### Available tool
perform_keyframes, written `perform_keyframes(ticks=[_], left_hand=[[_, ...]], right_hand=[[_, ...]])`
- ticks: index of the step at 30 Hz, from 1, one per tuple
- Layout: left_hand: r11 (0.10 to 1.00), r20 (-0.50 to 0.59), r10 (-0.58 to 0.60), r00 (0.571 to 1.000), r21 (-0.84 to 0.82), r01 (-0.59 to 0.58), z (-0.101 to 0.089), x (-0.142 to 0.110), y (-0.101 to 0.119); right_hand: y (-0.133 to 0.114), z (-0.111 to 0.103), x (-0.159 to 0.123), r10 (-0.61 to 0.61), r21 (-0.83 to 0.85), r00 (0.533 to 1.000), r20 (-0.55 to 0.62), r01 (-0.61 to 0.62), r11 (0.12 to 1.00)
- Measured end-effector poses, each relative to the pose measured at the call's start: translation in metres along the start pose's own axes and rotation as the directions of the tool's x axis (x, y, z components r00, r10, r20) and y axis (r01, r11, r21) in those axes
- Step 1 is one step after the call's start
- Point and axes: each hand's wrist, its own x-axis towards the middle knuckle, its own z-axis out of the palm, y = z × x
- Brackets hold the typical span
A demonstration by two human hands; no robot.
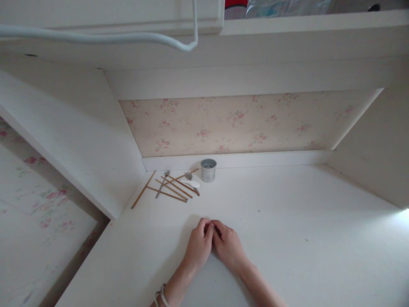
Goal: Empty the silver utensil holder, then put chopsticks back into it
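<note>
Left hand (198, 245) and right hand (229, 246) together on the table (297, 213).
Fingers curled, tips meeting; chopsticks (172, 190) and spoons (193, 183) lie beyond, left of a perforated metal cup (208, 174); overhead packaging (271, 8) illegibly blurred.

Touching hands (198, 245), chopsticks (177, 187), spoons (193, 183), perforated cup (208, 174)

Home, seemingly: pink-flowered cream wallpaper (236, 121), white flat-topped desk (287, 238) below white panelled cupboard door (111, 13), slim brown wooden chopsticks (171, 189) on desk.
</note>
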Motion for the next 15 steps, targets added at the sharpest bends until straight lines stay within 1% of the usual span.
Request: perform_keyframes(ticks=[3,5,6,8,9,10,11,13,15], left_hand=[[0.998,0.006,0.020,1.000,0.060,-0.021,-0.006,0.002,-0.001],[0.988,-0.037,0.029,0.999,0.153,-0.022,-0.021,0.011,-0.004],[0.977,-0.107,0.026,0.994,0.213,-0.002,-0.033,0.018,-0.007],[0.944,-0.258,0.037,0.965,0.327,0.051,-0.064,0.039,-0.012],[0.906,-0.314,0.063,0.947,0.417,0.078,-0.083,0.052,-0.015],[0.845,-0.335,0.102,0.936,0.526,0.096,-0.102,0.065,-0.018],[0.764,-0.320,0.142,0.937,0.637,0.102,-0.121,0.078,-0.020],[0.717,-0.304,0.150,0.941,0.689,0.108,-0.156,0.101,-0.025],[0.681,-0.297,0.135,0.945,0.721,0.129,-0.184,0.119,-0.030]], right_hand=[[0.000,0.000,0.000,-0.011,0.005,1.000,0.002,0.011,1.000],[0.001,0.002,-0.001,-0.008,-0.006,1.000,-0.001,0.008,1.000],[0.002,0.002,-0.001,-0.007,-0.016,1.000,-0.001,0.007,1.000],[0.003,0.004,-0.002,-0.007,-0.038,1.000,0.002,0.007,0.999],[0.003,0.004,-0.002,-0.006,-0.046,1.000,0.003,0.006,0.999],[0.003,0.005,-0.002,-0.005,-0.052,1.000,0.004,0.005,0.999],[0.002,0.005,-0.002,-0.003,-0.060,1.000,0.004,0.004,0.998],[0.000,0.004,-0.001,0.004,-0.080,1.000,0.002,-0.004,0.997],[-0.003,0.004,0.000,0.012,-0.102,1.000,0.000,-0.012,0.995]])
